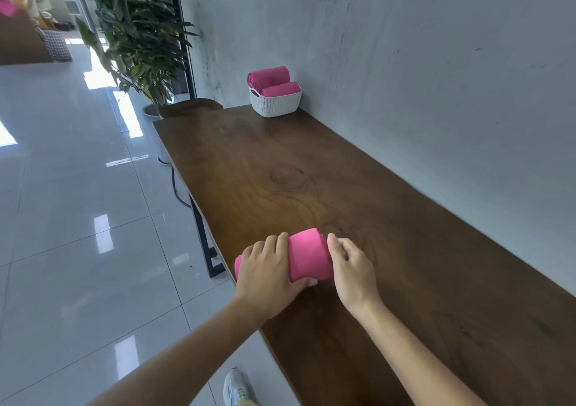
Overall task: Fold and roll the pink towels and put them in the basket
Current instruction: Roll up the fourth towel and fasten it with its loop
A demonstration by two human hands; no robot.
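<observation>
A rolled pink towel lies on the dark wooden table near its front-left edge. My left hand wraps over the roll's left half, fingers on top and thumb underneath. My right hand grips the roll's right end with fingers curled against it. At the table's far end, against the wall, stands a white woven basket. Two rolled pink towels sit in it, one stacked higher than the other.
A grey wall runs along the table's right side. A potted plant stands beyond the far-left corner. Glossy tiled floor lies to the left, and a white shoe shows below the table edge.
</observation>
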